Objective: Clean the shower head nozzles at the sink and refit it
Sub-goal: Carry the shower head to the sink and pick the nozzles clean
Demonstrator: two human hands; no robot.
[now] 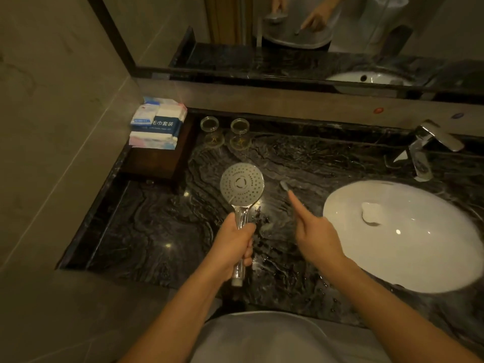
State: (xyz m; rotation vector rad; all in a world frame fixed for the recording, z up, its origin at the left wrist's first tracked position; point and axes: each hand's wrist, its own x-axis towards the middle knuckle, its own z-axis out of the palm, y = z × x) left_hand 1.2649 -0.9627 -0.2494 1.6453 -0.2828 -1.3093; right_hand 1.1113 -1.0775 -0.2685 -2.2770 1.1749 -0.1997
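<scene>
My left hand (235,244) is closed around the chrome handle of the shower head (241,188). Its round nozzle face points up at me, above the dark marble counter (157,231). My right hand (314,231) is just right of it, index finger stretched forward along a small pale brush (284,185). Only the blurred brush tip shows beyond the fingertip, a short way right of the nozzle face and apart from it. The white oval sink (419,258) lies to the right, with its drain stopper (370,214) raised.
A chrome tap (429,142) stands behind the sink. Two upturned glasses (225,132) sit at the back of the counter. A wooden box topped with wrapped towel packs (157,124) fills the back-left corner. Water drops lie on the counter near my hands. A mirror (288,35) runs along the back.
</scene>
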